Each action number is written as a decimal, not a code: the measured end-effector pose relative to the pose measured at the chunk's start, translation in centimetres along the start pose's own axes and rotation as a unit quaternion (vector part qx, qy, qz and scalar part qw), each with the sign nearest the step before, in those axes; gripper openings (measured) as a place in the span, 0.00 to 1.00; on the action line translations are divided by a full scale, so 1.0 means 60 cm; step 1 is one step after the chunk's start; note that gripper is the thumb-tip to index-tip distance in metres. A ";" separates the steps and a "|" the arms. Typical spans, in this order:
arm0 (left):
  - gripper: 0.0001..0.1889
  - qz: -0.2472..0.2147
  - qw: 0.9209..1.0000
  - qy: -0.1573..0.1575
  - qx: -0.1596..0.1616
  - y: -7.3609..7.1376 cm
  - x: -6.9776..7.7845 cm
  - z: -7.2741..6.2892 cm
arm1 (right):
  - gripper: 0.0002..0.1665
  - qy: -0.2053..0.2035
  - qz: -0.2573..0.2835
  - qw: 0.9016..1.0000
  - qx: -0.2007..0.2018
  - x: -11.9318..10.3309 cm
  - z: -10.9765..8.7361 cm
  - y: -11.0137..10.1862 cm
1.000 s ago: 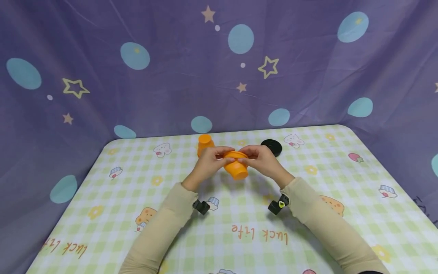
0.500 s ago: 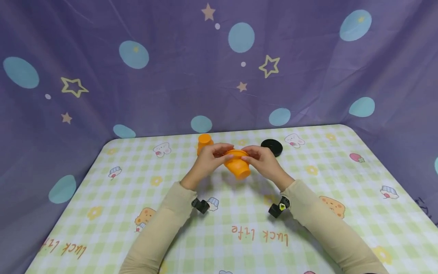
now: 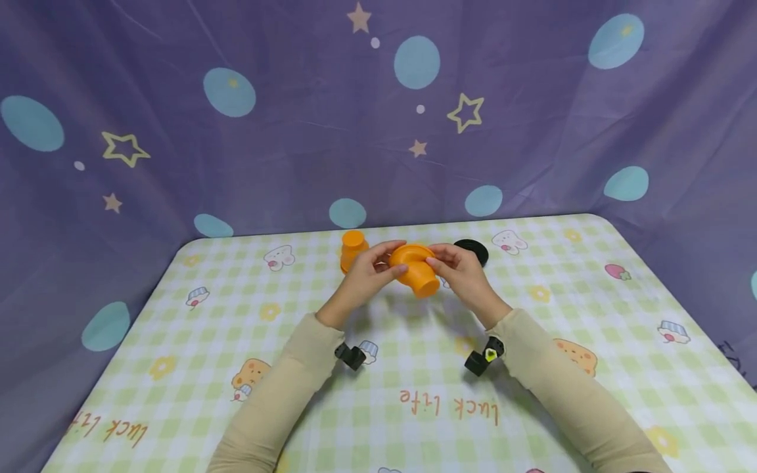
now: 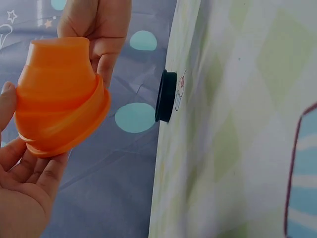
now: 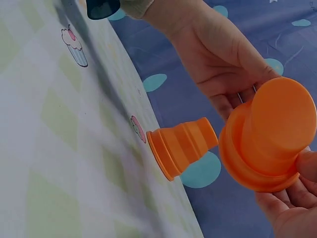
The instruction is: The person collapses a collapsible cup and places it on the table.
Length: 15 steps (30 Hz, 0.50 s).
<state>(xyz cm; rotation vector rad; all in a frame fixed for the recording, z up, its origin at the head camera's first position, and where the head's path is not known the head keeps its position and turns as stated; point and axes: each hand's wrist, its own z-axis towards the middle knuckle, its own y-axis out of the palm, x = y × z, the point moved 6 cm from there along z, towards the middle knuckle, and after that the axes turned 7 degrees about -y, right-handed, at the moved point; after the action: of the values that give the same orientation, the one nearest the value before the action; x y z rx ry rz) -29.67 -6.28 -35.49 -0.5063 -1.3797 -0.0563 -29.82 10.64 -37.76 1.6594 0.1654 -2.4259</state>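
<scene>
Both hands hold an orange collapsible cup (image 3: pixel 422 278) above the table, its narrow base pointing down toward the wearer. My left hand (image 3: pixel 363 269) grips it at the left with thumb and fingers. Opposite, my right hand (image 3: pixel 464 265) pinches the right side, thumb on the wall near the rim. In the left wrist view the cup's wide rim (image 4: pixel 74 144) is skewed, with its rings folded unevenly. The right wrist view shows the round base (image 5: pixel 285 111) and the folded rings around it. The cup's inside is hidden.
A second orange cup (image 3: pixel 353 242) stands upside down behind my left hand, its rings stretched out. A black round lid (image 3: pixel 475 251) lies behind my right hand. The checked tablecloth (image 3: pixel 207 341) ends at a purple curtain (image 3: pixel 284 164).
The cup has tilted in my hands, its base swinging right and slightly up. Its rim now sits askew with the rings partly folded. My right hand has shifted slightly with it.
</scene>
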 end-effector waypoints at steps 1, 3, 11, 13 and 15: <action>0.24 0.002 1.000 0.000 0.003 0.000 0.006 -0.003 | 0.17 -0.001 0.002 1.000 0.000 0.000 0.000 0.001; 0.23 0.010 1.000 0.000 0.010 0.000 0.021 -0.009 | 0.17 -0.001 0.008 1.000 0.002 0.001 0.000 0.002; 0.21 0.015 0.999 -0.005 0.030 -0.002 0.038 -0.018 | 0.18 0.016 0.033 0.999 0.007 0.005 0.001 0.013; 0.20 0.010 0.999 -0.008 0.033 -0.002 0.037 -0.018 | 0.17 0.016 0.037 0.999 0.008 0.004 0.002 0.016; 0.20 0.003 0.999 -0.009 0.034 -0.002 0.036 -0.016 | 0.17 0.013 0.039 0.999 0.008 0.002 0.002 0.017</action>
<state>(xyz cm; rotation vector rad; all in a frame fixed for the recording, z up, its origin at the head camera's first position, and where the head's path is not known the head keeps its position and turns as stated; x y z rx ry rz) -28.36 -6.21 -33.48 -0.4552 -1.3927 -0.0004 -29.74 9.62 -37.84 1.6733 0.0834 -2.3565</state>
